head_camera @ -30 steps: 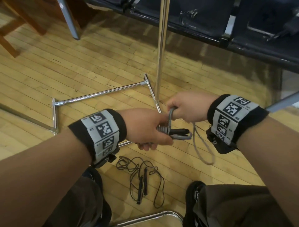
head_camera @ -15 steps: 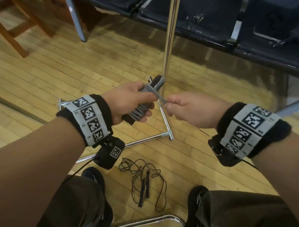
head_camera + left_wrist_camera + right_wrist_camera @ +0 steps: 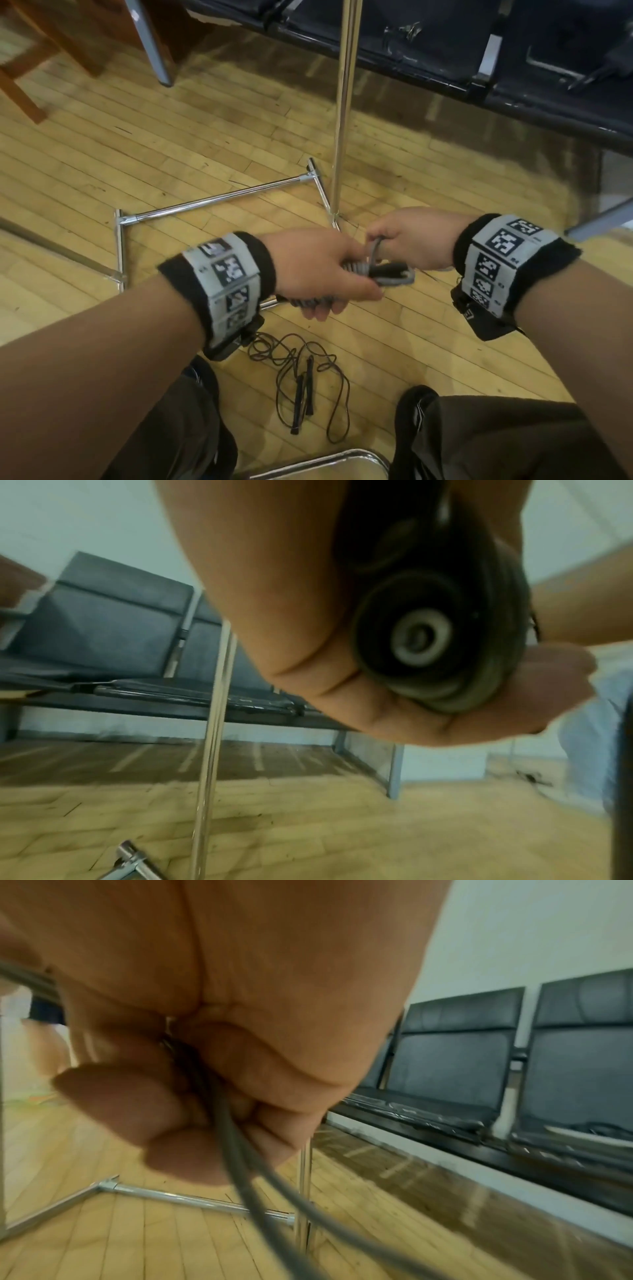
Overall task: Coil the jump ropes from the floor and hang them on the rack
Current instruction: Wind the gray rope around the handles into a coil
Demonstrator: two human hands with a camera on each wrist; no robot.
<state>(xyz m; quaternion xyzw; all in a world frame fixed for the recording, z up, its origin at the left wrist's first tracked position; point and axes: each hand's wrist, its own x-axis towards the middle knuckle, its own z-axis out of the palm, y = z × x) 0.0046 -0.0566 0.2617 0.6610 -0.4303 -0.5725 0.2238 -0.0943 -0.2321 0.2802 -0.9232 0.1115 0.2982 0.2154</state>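
Note:
My left hand [image 3: 322, 274] grips the two handles of a grey jump rope [image 3: 387, 272], with the cord wound in coils round them; the handle ends [image 3: 423, 637] show in my palm in the left wrist view. My right hand [image 3: 404, 240] pinches the free grey cord [image 3: 240, 1150] just above the handles. A black jump rope [image 3: 301, 380] lies loose on the wooden floor between my knees. The chrome rack pole [image 3: 342, 113] rises just beyond my hands from its floor frame [image 3: 219, 198].
A row of dark bench seats [image 3: 479, 58] runs along the far wall. A wooden chair leg [image 3: 20, 92] stands far left. A chrome tube [image 3: 318, 462] curves at the bottom edge, between my knees [image 3: 496, 438].
Half a second ago my left hand held the bundle tilted up beside the pole. Both hands have come back down and level, and the right hand has carried the cord round the handles again.

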